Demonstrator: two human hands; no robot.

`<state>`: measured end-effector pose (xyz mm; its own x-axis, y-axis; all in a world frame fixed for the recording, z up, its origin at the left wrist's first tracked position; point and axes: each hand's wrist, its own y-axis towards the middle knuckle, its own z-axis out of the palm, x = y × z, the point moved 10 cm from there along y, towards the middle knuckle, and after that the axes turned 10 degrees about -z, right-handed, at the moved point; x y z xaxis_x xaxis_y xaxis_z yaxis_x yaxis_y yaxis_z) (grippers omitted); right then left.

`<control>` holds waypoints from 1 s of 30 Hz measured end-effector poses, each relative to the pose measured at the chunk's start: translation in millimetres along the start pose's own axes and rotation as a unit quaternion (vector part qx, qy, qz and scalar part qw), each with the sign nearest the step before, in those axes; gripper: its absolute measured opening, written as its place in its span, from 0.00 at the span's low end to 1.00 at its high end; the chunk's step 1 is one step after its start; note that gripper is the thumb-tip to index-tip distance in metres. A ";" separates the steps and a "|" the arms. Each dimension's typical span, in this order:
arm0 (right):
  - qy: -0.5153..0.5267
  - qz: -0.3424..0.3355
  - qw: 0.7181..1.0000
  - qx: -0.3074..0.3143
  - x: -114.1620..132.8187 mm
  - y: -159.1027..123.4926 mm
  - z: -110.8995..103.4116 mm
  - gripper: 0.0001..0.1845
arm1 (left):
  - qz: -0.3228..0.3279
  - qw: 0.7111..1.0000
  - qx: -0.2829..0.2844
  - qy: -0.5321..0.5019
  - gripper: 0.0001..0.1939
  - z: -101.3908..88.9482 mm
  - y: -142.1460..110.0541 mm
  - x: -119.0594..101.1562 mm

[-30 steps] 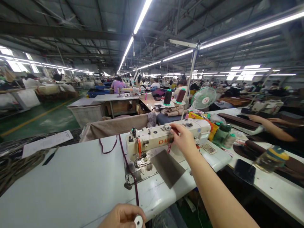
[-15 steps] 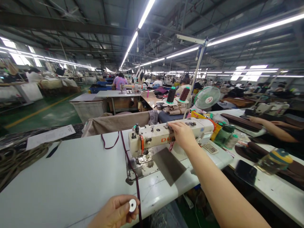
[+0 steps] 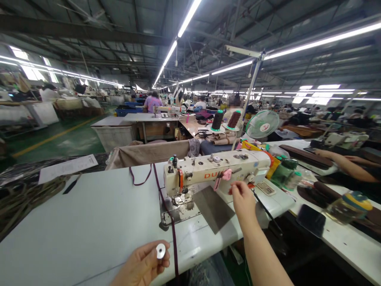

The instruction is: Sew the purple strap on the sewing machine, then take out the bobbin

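Observation:
My left hand (image 3: 145,260) pinches a silver-white bobbin (image 3: 160,250) with a dark centre hole over the front of the table. Beside it, a thin maroon strip (image 3: 174,246) runs down from the sewing machine (image 3: 196,169). My right hand (image 3: 243,196) hovers in front of the machine's right part, its fingers curled together; whatever they may hold is too small to make out. Left of those fingers, a pink piece (image 3: 227,174) sits on the machine's front. A dark grey rectangular sheet (image 3: 213,210) lies on the machine bed beneath the arm.
Two thread cones, black (image 3: 217,120) and maroon (image 3: 234,120), stand behind the machine near a green fan (image 3: 262,124). Jars (image 3: 284,171) sit right of it. A black phone (image 3: 311,219) lies on the neighbouring table; a co-worker's arm (image 3: 345,161) reaches in there. Cords (image 3: 32,194) lie at left.
My right hand has left the top of the machine and come down toward the front right, uncovering the pink piece. My left hand has risen slightly with the bobbin, which has turned in its fingers.

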<state>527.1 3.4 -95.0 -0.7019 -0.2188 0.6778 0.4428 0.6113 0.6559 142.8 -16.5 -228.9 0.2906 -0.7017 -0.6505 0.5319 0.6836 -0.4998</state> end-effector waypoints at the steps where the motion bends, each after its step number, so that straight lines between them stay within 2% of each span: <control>1: 0.034 0.022 0.999 0.029 -8.5 -8.0 12.2 0.24 | 0.005 1.000 -0.002 -0.011 0.32 -2.9 -0.5 -0.8; 3: 0.105 0.055 0.990 0.072 -16.9 -16.8 36.3 0.30 | 0.015 0.999 -0.011 -0.037 0.32 -10.7 -1.6 -2.1; 6: 0.190 0.095 0.974 0.080 -21.1 -15.3 58.9 0.38 | 0.034 0.995 -0.046 -0.084 0.30 -31.5 -1.6 -1.7; 10: 0.253 0.140 0.955 0.064 -27.5 -14.7 70.2 0.43 | 0.038 0.985 -0.076 -0.147 0.28 -62.3 5.1 7.4; 14: 0.287 0.185 0.936 0.084 -26.0 -43.8 77.1 0.44 | 0.068 0.977 -0.068 -0.190 0.27 -77.3 8.4 3.9; 18: 0.315 0.234 0.896 0.209 -0.6 -105.6 97.9 0.40 | 0.097 0.972 -0.069 -0.202 0.26 -75.9 8.5 -9.4; 22: 0.319 0.245 0.855 0.328 31.6 -160.1 118.5 0.40 | 0.114 0.972 -0.080 -0.187 0.28 -67.8 13.1 -20.0; 25: 0.303 0.233 0.842 0.380 43.6 -177.3 128.7 0.40 | 0.119 0.973 -0.085 -0.177 0.29 -62.2 16.0 -22.3; 30: 0.281 0.212 0.841 0.411 48.2 -177.3 139.9 0.40 | 0.110 0.974 -0.088 -0.176 0.31 -56.9 14.0 -18.8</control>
<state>336.8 -9.1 -225.1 -0.1021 -0.0319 0.9943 -0.1105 0.9937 0.0205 99.5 17.7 -256.2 0.6529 -0.5387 -0.5324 0.2902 0.8272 -0.4811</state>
